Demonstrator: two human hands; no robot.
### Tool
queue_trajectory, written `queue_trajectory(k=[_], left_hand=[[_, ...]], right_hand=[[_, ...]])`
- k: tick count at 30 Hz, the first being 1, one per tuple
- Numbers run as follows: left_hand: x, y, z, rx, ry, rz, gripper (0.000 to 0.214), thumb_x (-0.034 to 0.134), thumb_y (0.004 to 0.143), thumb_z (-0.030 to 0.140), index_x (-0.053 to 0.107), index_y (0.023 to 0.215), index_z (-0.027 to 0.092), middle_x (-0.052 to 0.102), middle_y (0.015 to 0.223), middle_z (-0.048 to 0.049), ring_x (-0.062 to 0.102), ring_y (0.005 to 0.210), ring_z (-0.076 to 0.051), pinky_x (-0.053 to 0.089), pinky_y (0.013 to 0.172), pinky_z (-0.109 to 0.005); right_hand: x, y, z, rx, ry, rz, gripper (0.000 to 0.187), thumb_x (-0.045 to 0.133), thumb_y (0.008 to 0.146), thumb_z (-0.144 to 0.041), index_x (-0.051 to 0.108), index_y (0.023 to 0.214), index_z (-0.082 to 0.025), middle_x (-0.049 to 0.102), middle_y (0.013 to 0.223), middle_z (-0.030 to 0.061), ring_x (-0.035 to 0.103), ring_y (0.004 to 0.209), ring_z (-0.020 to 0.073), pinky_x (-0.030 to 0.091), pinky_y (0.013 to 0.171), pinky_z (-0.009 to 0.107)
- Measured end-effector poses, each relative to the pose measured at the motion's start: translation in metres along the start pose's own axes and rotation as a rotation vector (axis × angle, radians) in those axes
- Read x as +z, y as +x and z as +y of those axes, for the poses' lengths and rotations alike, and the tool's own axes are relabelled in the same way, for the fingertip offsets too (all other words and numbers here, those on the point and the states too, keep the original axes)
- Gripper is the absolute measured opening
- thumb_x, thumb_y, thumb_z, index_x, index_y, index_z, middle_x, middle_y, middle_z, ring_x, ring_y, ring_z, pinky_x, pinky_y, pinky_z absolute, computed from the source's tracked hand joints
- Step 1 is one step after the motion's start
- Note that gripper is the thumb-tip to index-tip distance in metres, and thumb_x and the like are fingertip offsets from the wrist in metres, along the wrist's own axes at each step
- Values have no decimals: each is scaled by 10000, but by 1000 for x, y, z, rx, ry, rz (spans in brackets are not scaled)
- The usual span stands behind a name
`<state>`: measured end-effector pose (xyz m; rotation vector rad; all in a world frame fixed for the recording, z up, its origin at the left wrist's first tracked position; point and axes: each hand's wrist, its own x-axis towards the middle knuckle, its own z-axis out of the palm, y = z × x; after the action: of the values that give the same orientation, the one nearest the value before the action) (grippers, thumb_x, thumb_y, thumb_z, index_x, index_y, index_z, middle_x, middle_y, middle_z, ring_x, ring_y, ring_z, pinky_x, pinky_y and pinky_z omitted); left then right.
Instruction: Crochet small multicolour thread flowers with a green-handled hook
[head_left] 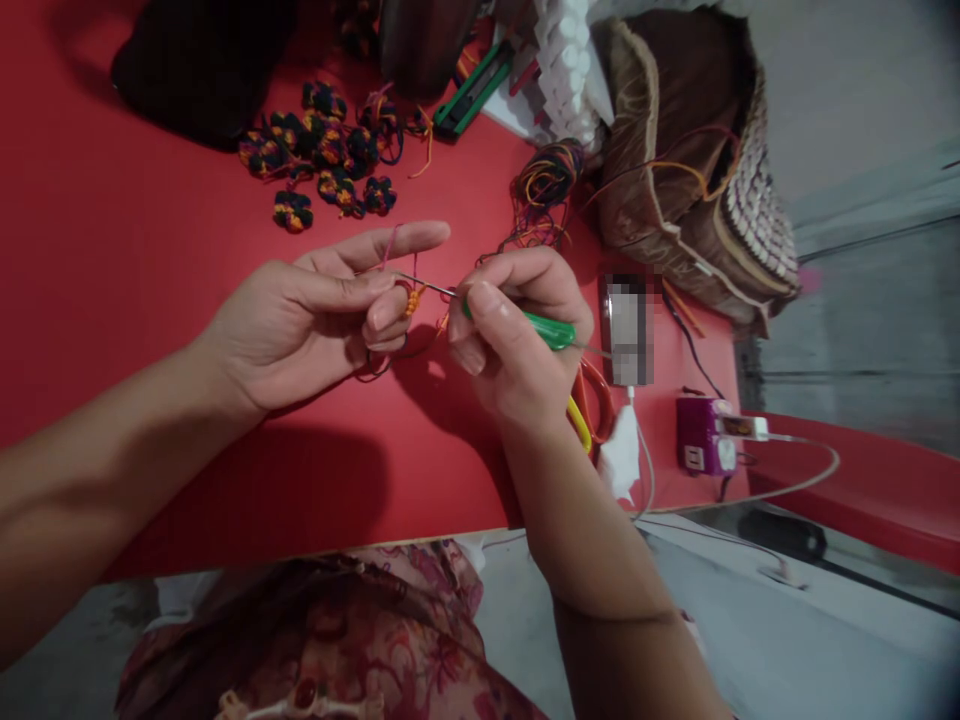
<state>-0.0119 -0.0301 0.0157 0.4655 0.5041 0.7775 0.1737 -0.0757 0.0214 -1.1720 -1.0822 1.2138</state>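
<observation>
My right hand (510, 330) is closed around a crochet hook with a green handle (551, 330); its thin metal tip points left toward my other hand. My left hand (315, 315) pinches a small orange crochet piece (412, 299) between thumb and middle fingers, with the index finger stretched out and a strand of yarn running over it. Both hands hover just above the red table (150, 260). Yarn trails from the piece up to a multicoloured yarn tangle (546, 185).
Several finished crochet flowers (322, 150) lie at the back left beside a black bag (202, 60). A brown woven bag (690, 160), a phone (628, 328), scissors (589, 410), a purple power plug (705, 435) and a green tool (474, 92) sit to the right and back.
</observation>
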Motion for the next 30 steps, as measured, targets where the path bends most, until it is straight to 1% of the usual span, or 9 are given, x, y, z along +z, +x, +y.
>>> queue_trajectory(k=[3,7,10,13,15,17,20,25,30], left_hand=[[1,0,1,-7,41,29,317,778,873,135,843,1180,185,546,592,29,500,500,-125,447,527,-235],[2,-2,0,33,99,54,305,739,920,127,820,1207,189,576,604,27,521,507,-129,461,538,-238],[3,-3,-2,102,123,41,320,798,917,148,822,1235,170,633,620,5,549,545,-154,454,516,-252],[3,-5,-4,162,173,88,324,840,925,158,830,1248,179,670,652,-5,556,550,-154,443,504,-255],[4,-5,-5,175,206,118,327,867,928,175,831,1252,201,687,673,-3,571,545,-149,439,507,-253],[3,-5,-7,175,211,121,346,902,913,194,828,1251,210,700,683,-1,585,539,-145,434,512,-253],[3,-3,-9,183,173,103,377,941,889,236,822,1245,198,714,687,2,592,541,-143,431,515,-253],[5,0,-11,115,3,118,281,857,883,99,826,1145,197,680,672,44,621,584,-120,531,577,-215],[6,0,-14,166,-70,121,316,809,895,40,837,1169,193,697,666,55,627,614,-105,569,630,-188]], right_hand=[[2,1,-5,-26,13,-4,350,937,891,-535,659,840,-330,560,649,-39,316,480,139,303,475,368],[5,0,-7,-33,-82,68,372,923,884,-554,641,792,-330,557,619,-31,295,477,148,302,483,381],[1,-1,-14,-70,-132,98,333,919,889,-525,661,789,-340,586,642,-6,428,533,194,354,516,399],[-7,0,-26,8,-192,-35,321,973,862,-479,688,801,-342,645,731,28,617,716,259,470,591,409],[-11,0,-33,68,-240,-118,310,1021,824,-404,718,803,-341,688,790,36,646,769,267,534,659,423],[-11,-1,-35,19,-258,-96,299,1038,809,-373,739,809,-351,704,805,28,626,756,257,577,732,446],[-7,-2,-28,-14,-224,-53,300,1047,791,-367,752,844,-364,736,876,42,657,830,274,614,776,461],[-4,2,-6,74,-287,-166,278,1033,797,-321,766,869,-348,788,1025,73,718,1163,321,626,759,395],[-1,-2,8,-84,-500,-72,226,992,889,-415,832,1025,-332,812,1047,49,750,1083,255,591,915,323]])
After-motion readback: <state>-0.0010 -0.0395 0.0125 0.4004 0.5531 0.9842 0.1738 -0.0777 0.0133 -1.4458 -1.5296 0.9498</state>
